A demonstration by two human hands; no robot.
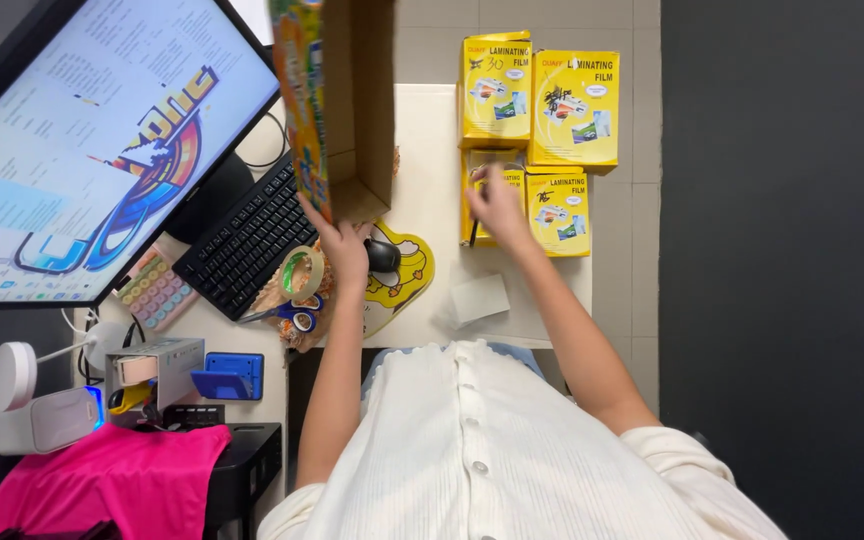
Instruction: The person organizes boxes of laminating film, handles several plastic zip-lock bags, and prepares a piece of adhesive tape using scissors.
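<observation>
above left hand (345, 248) — upright cardboard box (337, 100)

Cardboard box (337, 100) top cut off by edge; right hand (495, 205) blurred.

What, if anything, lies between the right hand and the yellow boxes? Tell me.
Nothing visible does: the right hand already rests on the nearest yellow box. The left hand holds the open cardboard box apart.
</observation>
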